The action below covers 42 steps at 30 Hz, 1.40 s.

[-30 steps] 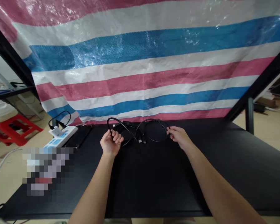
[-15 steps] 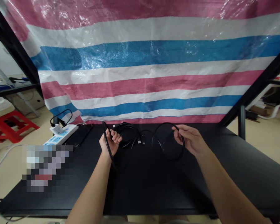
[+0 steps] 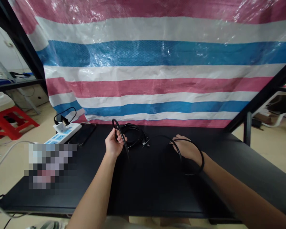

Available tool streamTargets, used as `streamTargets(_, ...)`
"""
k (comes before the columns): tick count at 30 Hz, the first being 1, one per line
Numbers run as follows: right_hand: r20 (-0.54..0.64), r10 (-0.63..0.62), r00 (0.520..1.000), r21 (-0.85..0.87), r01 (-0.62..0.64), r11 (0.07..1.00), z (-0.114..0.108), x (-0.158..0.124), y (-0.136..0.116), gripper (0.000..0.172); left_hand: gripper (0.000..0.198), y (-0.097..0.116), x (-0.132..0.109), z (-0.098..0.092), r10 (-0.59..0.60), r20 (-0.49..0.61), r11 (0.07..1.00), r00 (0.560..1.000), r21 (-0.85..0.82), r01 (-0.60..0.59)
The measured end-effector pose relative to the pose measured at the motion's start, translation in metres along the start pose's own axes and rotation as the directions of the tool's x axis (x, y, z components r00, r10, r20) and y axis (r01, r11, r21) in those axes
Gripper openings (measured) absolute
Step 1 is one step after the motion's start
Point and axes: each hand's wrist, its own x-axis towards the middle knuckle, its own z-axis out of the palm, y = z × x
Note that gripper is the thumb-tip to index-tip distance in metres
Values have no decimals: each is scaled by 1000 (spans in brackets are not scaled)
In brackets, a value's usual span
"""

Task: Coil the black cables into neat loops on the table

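Note:
My left hand is closed round a bundle of looped black cable, raised above the black table. Further right, my right hand is turned back-up, with its fingers pointing left and partly hidden. A wide cable loop passes over the back of that hand and round by the wrist; the fingertips appear to grip the cable. Between the hands, just beyond the left one, a coiled black cable rests on the table, its USB plug pointing toward me.
A white power strip with an adapter and a dark phone lie at the table's left. Nearer me is a pixelated patch. A striped plastic sheet hangs behind the table. A red stool stands on the floor at left.
My right hand has turned from palm-in to back-up, and the cable loop now lies over it. My left hand still holds its loops, slightly further right in view.

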Motion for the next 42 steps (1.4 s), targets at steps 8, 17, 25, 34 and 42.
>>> streamTargets(8,-67,701,710,681,-482,552,-28,14,51,16,41,10,2,-5,79,-66,982,995,-169,-89)
streamTargets(17,132,786,604,991,-50,-128,-20,18,18,36,31,8,14,-15,137,-241,990,961,0,-141)
streamTargets(25,84,737,670,983,67,-173,-12,18,-14,34,25,-15,20,-21,478,-227,669,848,720,-184)
streamTargets(34,33,711,702,960,-219,172,2,32,-47,43,36,-22,13,-14,548,-123,465,827,867,-179)
streamTargets(42,-121,808,576,948,-174,266,10,28,-51,47,34,-27,8,-5,515,-170,550,840,818,-171)
